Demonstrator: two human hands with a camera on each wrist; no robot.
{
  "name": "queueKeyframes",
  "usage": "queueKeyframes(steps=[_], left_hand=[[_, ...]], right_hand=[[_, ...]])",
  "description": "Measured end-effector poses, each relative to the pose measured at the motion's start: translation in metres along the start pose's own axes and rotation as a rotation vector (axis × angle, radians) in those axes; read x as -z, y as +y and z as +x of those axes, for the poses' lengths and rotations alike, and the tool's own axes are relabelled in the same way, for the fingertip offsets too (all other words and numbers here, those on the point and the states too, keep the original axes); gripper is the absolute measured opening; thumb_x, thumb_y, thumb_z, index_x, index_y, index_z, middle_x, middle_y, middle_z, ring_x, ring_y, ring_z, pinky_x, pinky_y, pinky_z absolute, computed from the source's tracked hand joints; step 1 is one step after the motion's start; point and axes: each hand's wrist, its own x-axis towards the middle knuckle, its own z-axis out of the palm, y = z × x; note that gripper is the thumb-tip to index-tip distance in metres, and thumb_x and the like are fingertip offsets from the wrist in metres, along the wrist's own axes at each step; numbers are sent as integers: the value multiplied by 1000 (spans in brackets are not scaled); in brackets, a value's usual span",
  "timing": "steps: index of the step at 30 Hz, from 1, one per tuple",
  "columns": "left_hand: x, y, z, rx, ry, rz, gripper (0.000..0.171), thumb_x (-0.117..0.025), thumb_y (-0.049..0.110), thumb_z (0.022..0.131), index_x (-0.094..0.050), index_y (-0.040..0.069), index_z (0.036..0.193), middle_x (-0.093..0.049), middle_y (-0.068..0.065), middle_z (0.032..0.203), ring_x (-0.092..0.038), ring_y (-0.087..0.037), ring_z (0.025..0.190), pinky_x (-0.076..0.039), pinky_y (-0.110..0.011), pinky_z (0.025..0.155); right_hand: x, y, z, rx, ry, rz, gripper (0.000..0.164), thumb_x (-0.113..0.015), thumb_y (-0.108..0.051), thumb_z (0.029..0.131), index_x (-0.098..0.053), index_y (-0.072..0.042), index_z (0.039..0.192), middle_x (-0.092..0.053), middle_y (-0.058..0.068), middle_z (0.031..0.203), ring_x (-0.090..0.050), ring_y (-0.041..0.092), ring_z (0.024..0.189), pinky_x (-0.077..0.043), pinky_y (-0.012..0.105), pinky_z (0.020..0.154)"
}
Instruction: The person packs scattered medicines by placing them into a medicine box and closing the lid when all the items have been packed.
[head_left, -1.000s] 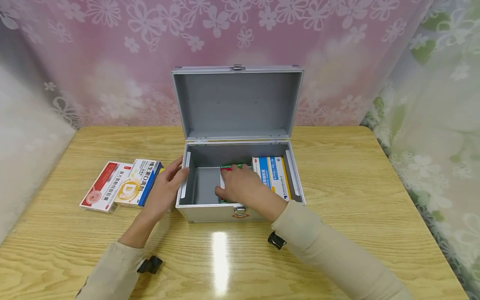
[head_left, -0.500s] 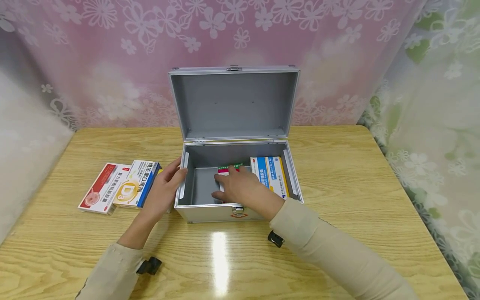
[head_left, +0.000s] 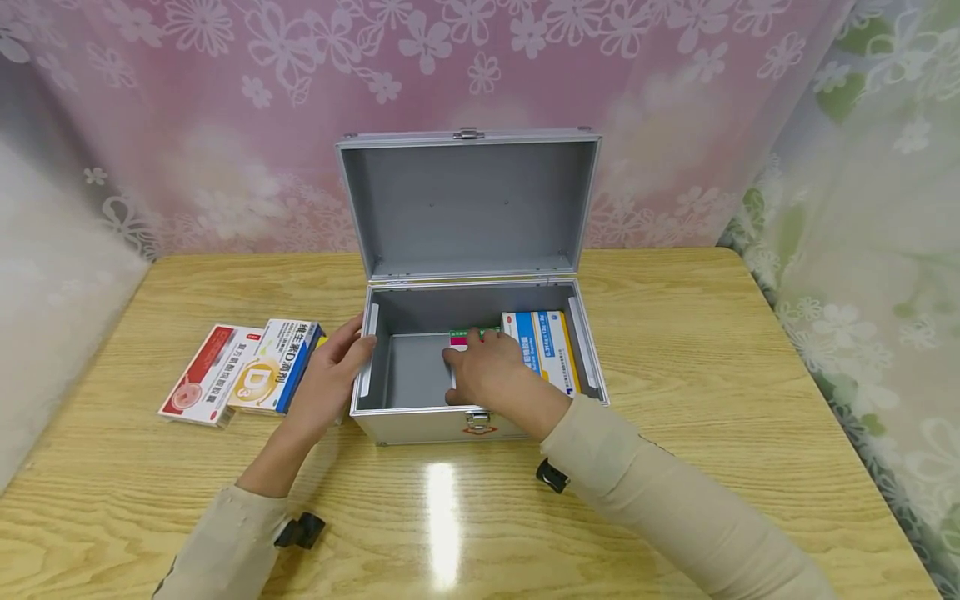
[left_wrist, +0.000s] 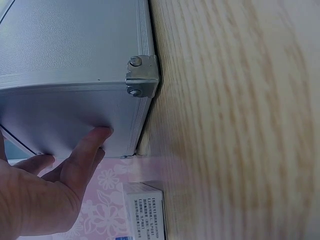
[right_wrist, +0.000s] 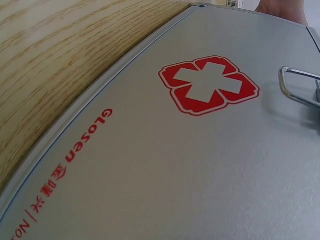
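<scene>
An aluminium first-aid case (head_left: 412,427) stands with its lid up in the head view. My left hand (head_left: 330,383) rests against its left side, thumb by the rim; the left wrist view shows fingertips (left_wrist: 102,132) on the outer wall. Inside the case, my right hand (head_left: 491,371) lies over a medicine box (head_left: 458,341) with a green and red edge. Its fingers are spread over the box's far and left edges, and the hand covers most of it. To its right sits a blue-and-white medicine box (head_left: 553,350). The right wrist view shows only the case front (right_wrist: 175,165).
Left of the case, a yellow-and-blue vitamin D box (head_left: 273,367) overlaps a red-and-white medicine box (head_left: 206,375) on the wooden table (head_left: 697,358). The raised lid (head_left: 472,208) stands behind the case, before a pink floral curtain (head_left: 300,125). A metal latch (head_left: 477,419) projects at the front.
The right hand and the green-and-red-edged box under it have slid slightly right, towards the blue-and-white box, since half a second ago. The left hand stays at the case's side.
</scene>
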Motion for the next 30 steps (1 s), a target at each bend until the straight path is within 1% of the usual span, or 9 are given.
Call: queueKeyframes(steps=[4,10,13,15,19,22,25,28,30], left_hand=[[0,0,0,-1,3,2,50,-44,43,91,-34,26,137,-45,-7,126,-50,-23,104,-42,-39,84],[-1,0,0,-1,6,11,52,-44,45,90,-34,25,137,-45,-7,126,-50,-23,105,-42,-39,84],[-1,0,0,-4,2,5,52,-44,45,90,-34,24,137,-45,-8,126,-51,-23,104,-43,-39,84],[-1,0,0,-7,0,1,52,-44,44,90,-33,23,137,-45,-8,126,-51,-24,104,-43,-38,84],[-1,1,0,-9,0,-2,52,-44,44,90,-34,23,137,-45,-8,127,-51,-24,105,-43,-38,84],[-1,1,-1,-5,-6,-9,52,-44,44,90,-33,24,137,-45,-8,127,-51,-24,105,-43,-38,83],[-1,1,-1,-2,-11,-11,52,-44,43,90,-33,24,137,-45,-9,127,-51,-25,104,-43,-38,83],[-1,1,-1,0,-10,-2,52,-44,44,90,-33,25,137,-44,-9,127,-50,-25,105,-43,-38,84],[-1,1,0,-1,-6,0,52,-44,44,90,-34,25,137,-44,-8,127,-50,-25,106,-42,-39,84]], right_hand=[[1,1,-1,-13,19,15,59,-51,-54,80,-46,-23,130,-45,16,125,-45,30,110,-38,41,88],[1,2,-1,-13,39,46,57,-50,-54,82,-47,-23,129,-48,15,121,-46,28,107,-39,40,87],[0,4,-1,-4,67,70,55,-50,-53,83,-48,-25,129,-50,12,120,-48,27,104,-41,39,85],[-1,5,-1,6,106,85,52,-49,-52,84,-49,-24,128,-52,10,118,-49,26,101,-42,39,82],[-3,10,-2,30,221,118,44,-46,-48,87,-55,-22,122,-56,5,112,-51,25,95,-43,39,79],[-4,15,-5,58,303,145,43,-44,-48,88,-55,-24,122,-54,2,117,-49,26,103,-39,42,85],[-5,22,-9,111,387,148,44,-43,-50,87,-54,-27,122,-50,-1,124,-44,25,113,-33,45,93],[-6,33,-14,179,473,140,44,-42,-51,87,-52,-28,123,-47,-1,127,-40,22,117,-27,47,97],[-7,41,-19,215,518,137,44,-42,-49,88,-51,-27,125,-46,-1,128,-38,22,119,-26,46,98]])
